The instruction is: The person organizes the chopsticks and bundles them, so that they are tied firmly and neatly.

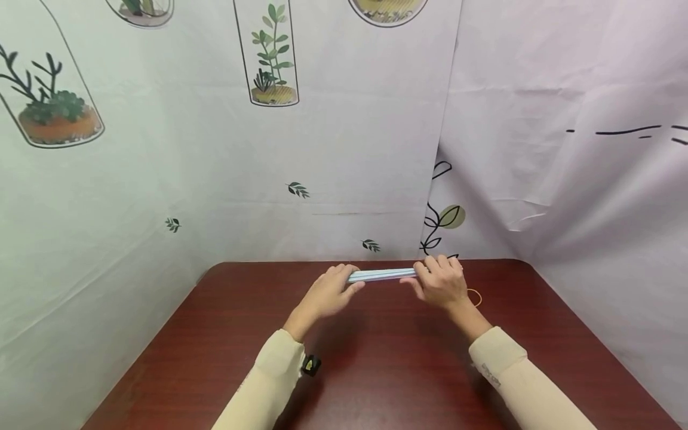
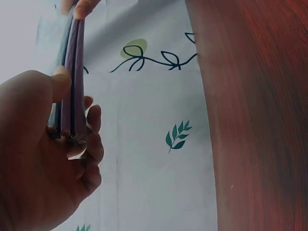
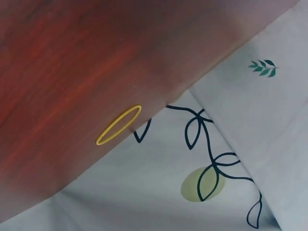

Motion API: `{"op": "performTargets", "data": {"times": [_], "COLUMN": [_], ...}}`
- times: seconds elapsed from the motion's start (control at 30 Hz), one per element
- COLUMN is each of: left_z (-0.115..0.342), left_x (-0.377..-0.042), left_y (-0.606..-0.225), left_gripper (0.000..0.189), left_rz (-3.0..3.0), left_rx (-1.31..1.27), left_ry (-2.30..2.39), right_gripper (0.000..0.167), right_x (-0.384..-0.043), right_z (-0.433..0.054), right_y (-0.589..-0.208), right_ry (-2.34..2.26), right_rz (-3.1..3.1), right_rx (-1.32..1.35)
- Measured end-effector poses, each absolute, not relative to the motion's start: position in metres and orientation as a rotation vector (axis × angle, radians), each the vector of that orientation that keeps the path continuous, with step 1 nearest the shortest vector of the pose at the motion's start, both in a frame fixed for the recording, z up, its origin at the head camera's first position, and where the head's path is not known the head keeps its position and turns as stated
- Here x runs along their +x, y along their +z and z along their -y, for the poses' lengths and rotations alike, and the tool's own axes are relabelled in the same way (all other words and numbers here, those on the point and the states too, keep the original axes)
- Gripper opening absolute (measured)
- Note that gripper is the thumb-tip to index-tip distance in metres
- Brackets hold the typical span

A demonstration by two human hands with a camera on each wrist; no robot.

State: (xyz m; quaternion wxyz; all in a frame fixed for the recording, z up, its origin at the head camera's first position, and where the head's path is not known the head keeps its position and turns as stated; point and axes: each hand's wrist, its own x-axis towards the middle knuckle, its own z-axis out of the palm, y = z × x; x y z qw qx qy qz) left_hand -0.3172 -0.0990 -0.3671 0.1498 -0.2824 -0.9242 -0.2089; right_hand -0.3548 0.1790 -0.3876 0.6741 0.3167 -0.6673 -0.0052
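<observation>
Held level over the far part of the table is a bundle of pencils (image 1: 380,275), pale blue in the head view and partly purple in the left wrist view (image 2: 80,86). My left hand (image 1: 329,291) grips the bundle's left end, thumb on the near side and fingers behind. Brownish pencil ends (image 2: 72,138) show beside that palm. At the other end my right hand (image 1: 442,280) holds the bundle with fingers bent over the top. The right wrist view does not show that hand. A yellow rubber band (image 3: 115,121) lies near the table's back edge, just right of the right hand.
The dark red wooden table (image 1: 376,370) ends at a white printed cloth (image 1: 349,149) hanging behind and at both sides. A small black device (image 1: 310,365) sits at the left sleeve cuff.
</observation>
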Motion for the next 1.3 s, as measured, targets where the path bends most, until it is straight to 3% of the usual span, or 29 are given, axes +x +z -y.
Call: {"op": "performTargets", "data": {"times": [0.2, 0.33, 0.73, 0.9, 1.3], "left_z": [0.089, 0.080, 0.045, 0.044, 0.047], "left_x": [-0.312, -0.309, -0.312, -0.316, -0.318], "left_y": [-0.366, -0.365, -0.369, -0.372, -0.376], "left_gripper": [0.047, 0.047, 0.046, 0.042, 0.051], "left_rz": [2.436, 2.167, 1.806, 1.773, 1.732], "left_rx": [-0.678, -0.654, -0.582, -0.505, -0.469], "left_ry": [-0.178, -0.010, 0.074, 0.088, 0.063], "right_gripper": [0.064, 0.064, 0.064, 0.065, 0.062], "right_x": [-0.353, -0.353, -0.344, -0.342, -0.337], "right_z": [-0.180, -0.180, -0.170, -0.166, -0.161], "right_y": [-0.383, -0.379, -0.369, -0.368, -0.358], "right_ry": [-0.025, -0.015, 0.012, 0.024, 0.032], "right_rz": [1.484, 1.471, 1.412, 1.418, 1.437], "right_rx": [0.697, 0.688, 0.676, 0.670, 0.674]}}
